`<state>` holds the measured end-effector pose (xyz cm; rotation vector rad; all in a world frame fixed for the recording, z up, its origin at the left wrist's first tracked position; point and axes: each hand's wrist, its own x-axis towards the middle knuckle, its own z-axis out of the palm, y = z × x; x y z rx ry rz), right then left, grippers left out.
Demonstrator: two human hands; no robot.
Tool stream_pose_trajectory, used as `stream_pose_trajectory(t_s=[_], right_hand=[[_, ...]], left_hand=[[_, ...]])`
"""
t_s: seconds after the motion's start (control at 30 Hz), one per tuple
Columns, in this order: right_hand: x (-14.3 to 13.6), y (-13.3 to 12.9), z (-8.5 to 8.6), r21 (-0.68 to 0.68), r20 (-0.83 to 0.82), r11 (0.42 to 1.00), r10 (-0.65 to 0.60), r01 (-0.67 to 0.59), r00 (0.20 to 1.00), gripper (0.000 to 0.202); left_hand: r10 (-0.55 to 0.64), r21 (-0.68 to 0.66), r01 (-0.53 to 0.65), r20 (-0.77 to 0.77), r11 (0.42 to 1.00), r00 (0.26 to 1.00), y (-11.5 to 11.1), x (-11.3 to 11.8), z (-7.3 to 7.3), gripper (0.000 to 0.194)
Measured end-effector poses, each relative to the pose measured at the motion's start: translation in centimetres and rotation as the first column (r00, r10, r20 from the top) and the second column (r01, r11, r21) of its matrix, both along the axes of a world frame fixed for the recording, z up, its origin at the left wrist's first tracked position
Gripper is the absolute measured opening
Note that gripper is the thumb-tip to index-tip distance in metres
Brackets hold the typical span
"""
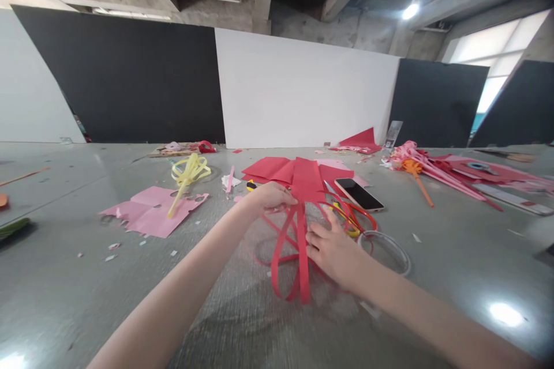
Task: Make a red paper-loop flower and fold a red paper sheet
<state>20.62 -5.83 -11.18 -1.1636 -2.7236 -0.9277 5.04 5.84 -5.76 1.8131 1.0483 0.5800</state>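
While the yellow paper-loop flower (189, 173) lies at ten o'clock from the red paper-strip loops (303, 265), the left hand (276, 196) pinches those loops at their twelve o'clock end; keeping that pinch firm should stop the strips fanning apart. The loops sit at the centre, spreading towards six o'clock. At two o'clock, the right hand (329, 242) has fingers parted and curved beside them; whether it grips a strip, I cannot tell. Light fingertips would avoid creases.

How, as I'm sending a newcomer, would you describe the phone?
Face the white panel; before it lie red paper sheets. At their right edge, beyond the right hand, is the phone: a dark, glossy rectangle with a pale rim, unlike its bright red neighbours.
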Motion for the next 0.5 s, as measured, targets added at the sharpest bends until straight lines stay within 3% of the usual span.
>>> stream_pose_trajectory(t_s=[0.2, 0.5], right_hand=[[-0.19, 0.04, -0.16, -0.008, 0.05, 1.0, -0.017, 0.017, 0.999, 0.021], [-0.33, -0.12, -0.07, -0.029, 0.064, 0.999, -0.028, 0.03, 0.998, 0.019]], left_hand=[[-0.066, -0.011, 0.065, -0.078, 0.998, 0.995, -0.14, 0.04, 0.2, 0.023], [-0.087, -0.004, 0.087, -0.113, 0.996, 0.99, -0.15, 0.0, 0.28, 0.021]])
